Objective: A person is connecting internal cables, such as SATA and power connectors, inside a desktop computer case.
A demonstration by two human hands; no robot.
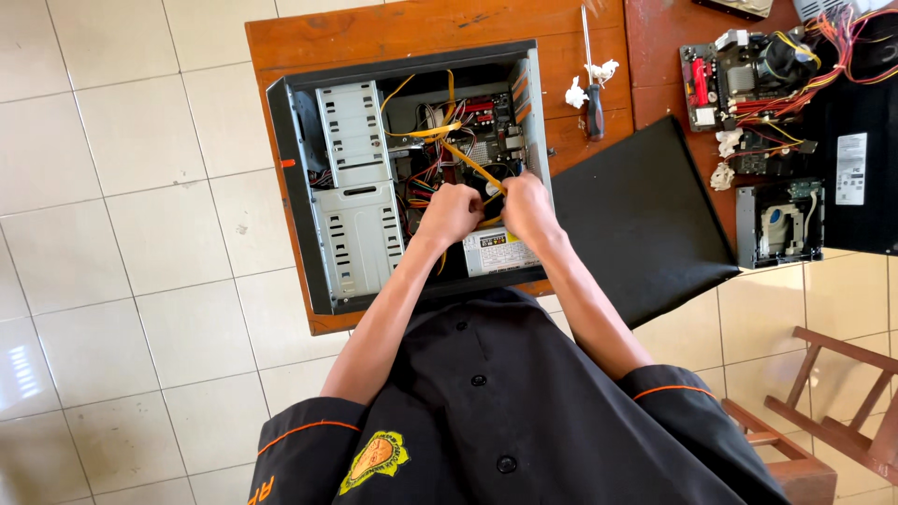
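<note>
An open black computer case (297,187) lies on its side on a wooden table (374,33). Both my hands are inside it, close together over the power supply (491,252). My left hand (449,213) is closed in a fist on a bundle of wires. My right hand (526,208) grips a flat yellow cable (468,161) that runs up and left across the motherboard (482,126). A grey drive cage (355,187) fills the left part of the case.
A screwdriver (594,103) and crumpled tissue (574,93) lie right of the case. A black side panel (641,220) leans off the table edge. Further right are a loose motherboard (739,79) with wires, an optical drive (776,224) and a wooden chair (832,402).
</note>
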